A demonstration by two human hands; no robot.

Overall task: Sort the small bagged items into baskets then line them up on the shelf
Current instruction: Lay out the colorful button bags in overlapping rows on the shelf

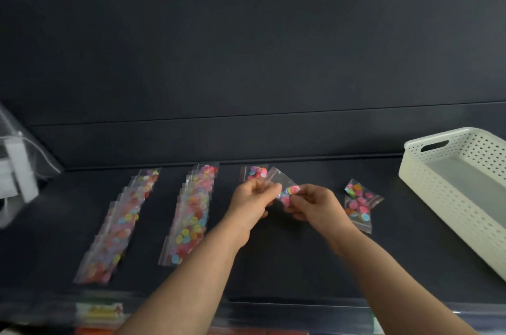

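Observation:
Small clear bags of coloured discs lie on a dark shelf (287, 260). One overlapping row of bags (117, 225) runs along the left, a second row (193, 214) lies to its right. A single bag (256, 172) lies at the back, beyond my hands. My left hand (253, 199) and my right hand (315, 202) both pinch one bag (286, 191) held just above the shelf. Three loose bags (358, 204) lie to the right of my right hand. A white perforated basket (438, 197) stands at the far right, nothing visible inside it.
The shelf's dark back wall (246, 60) rises behind the rows. A clear bag with white contents (19, 170) sits at the far left. Below the shelf's front edge, blurred coloured packages (98, 312) show on a lower level.

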